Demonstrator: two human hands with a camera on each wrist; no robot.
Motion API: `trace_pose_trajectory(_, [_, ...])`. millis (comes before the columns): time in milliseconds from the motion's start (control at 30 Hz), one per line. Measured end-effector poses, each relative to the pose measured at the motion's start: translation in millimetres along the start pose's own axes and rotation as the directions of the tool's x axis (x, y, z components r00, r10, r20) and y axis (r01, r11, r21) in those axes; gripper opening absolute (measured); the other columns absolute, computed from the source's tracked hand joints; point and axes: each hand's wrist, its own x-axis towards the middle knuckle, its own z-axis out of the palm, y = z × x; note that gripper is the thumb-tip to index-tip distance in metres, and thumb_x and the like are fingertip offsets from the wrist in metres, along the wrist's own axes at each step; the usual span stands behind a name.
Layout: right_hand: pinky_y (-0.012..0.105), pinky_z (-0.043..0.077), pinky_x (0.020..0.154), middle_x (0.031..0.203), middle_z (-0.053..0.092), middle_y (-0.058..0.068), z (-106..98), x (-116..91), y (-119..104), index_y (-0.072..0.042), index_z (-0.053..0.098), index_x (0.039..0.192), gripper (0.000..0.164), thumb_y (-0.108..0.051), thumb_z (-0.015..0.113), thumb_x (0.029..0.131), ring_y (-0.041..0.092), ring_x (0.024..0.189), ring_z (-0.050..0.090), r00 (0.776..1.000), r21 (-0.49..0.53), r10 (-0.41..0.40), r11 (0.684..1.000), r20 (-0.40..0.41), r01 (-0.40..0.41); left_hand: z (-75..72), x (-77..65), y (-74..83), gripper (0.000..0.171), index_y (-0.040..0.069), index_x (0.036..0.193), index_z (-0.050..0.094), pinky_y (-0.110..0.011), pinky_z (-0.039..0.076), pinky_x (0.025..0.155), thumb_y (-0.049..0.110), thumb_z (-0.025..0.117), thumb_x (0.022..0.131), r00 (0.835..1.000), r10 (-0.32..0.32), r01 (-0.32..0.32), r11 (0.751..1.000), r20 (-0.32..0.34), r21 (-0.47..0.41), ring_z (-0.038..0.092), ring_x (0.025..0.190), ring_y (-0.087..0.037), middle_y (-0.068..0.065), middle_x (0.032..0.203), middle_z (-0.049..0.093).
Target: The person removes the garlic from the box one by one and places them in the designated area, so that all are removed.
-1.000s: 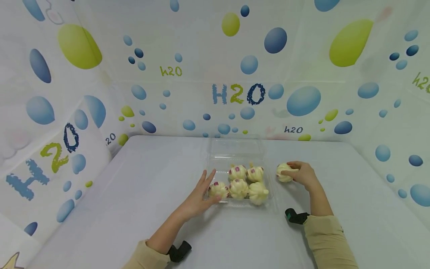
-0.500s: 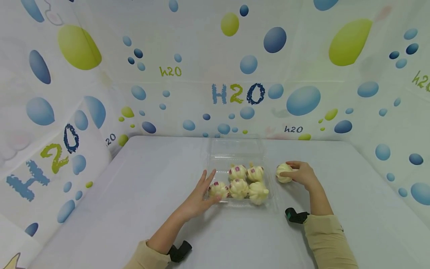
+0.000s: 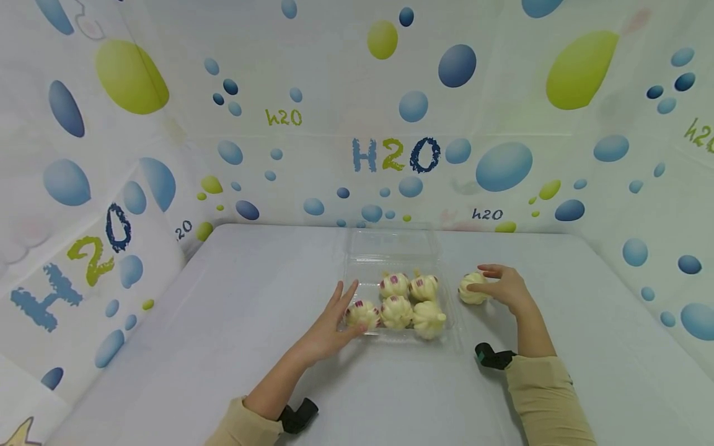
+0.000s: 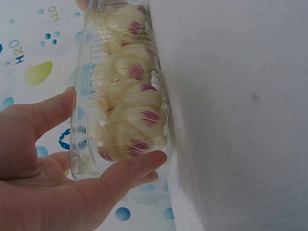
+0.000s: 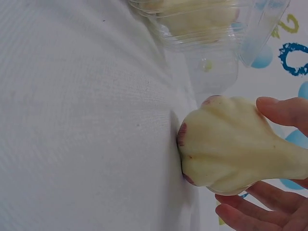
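Observation:
My left hand [image 3: 331, 328] is at the near left corner of a clear plastic clamshell box [image 3: 372, 333], thumb along the front wall, straight fingers along the left side. In the left wrist view, fingers [image 4: 139, 166] touch the box wall. A pale garlic bulb [image 3: 471, 289] with purple patches sits on the table right of the box. My right hand [image 3: 509, 290] is spread loosely around it, thumb and fingers [image 5: 240, 216] at opposite sides of the bulb in the right wrist view. Its stalk [image 5: 288, 161] points toward the palm.
Several garlic bulbs [image 3: 396, 312] fill most of the box's base, with a gap at its back left. The box's lid [image 3: 390, 244] lies folded back. A white cloth covers the table [image 3: 262, 279], and a spotted backdrop [image 3: 334, 93] rises behind it.
The right hand shifts slightly right and its fingers stand a little wider from the bulb, which stays in nearly the same place. The left hand and the box are unmoved.

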Motion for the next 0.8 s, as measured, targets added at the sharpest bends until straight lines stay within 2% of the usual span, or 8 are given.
trace_pose_trajectory(333, [0.058,0.029,0.097,0.137,0.034,0.031,-4,-2,-3,0.003,0.037,0.136,0.071,-0.031,0.068,0.081,0.047,0.125,0.027,1.000,-0.013,0.006,1.000,-0.029,-0.006,-0.8,0.2,1.1,0.079,0.022,0.148,0.016,-0.063,0.018,0.099,0.025,0.065,0.086,1.000,0.012,-0.013,1.000,0.005,0.012,0.007,0.135,-0.041,-0.018,0.151,-0.002])
trace_pose_trajectory(567, [0.060,0.029,0.095,0.137,0.035,0.028,-7,-6,-6,0.001,0.037,0.137,0.071,-0.035,0.067,0.082,0.047,0.125,0.029,0.998,-0.011,-0.009,1.000,-0.067,0.008,-0.5,-0.4,1.1,0.079,0.021,0.148,0.015,-0.062,0.018,0.099,0.024,0.065,0.086,1.000,0.013,-0.013,1.000,0.007,0.016,0.007,0.135,-0.040,-0.018,0.151,-0.003])
trace_pose_trajectory(800, [0.057,0.032,0.095,0.137,0.037,0.026,-11,-10,-12,-0.001,0.037,0.137,0.074,-0.038,0.068,0.081,0.043,0.124,0.036,0.993,0.001,-0.030,1.000,-0.112,0.030,-1.1,-1.0,1.7,0.079,0.021,0.148,0.016,-0.063,0.018,0.099,0.024,0.064,0.086,1.000,0.013,-0.013,1.000,0.005,0.015,0.007,0.135,-0.041,-0.018,0.151,-0.002])
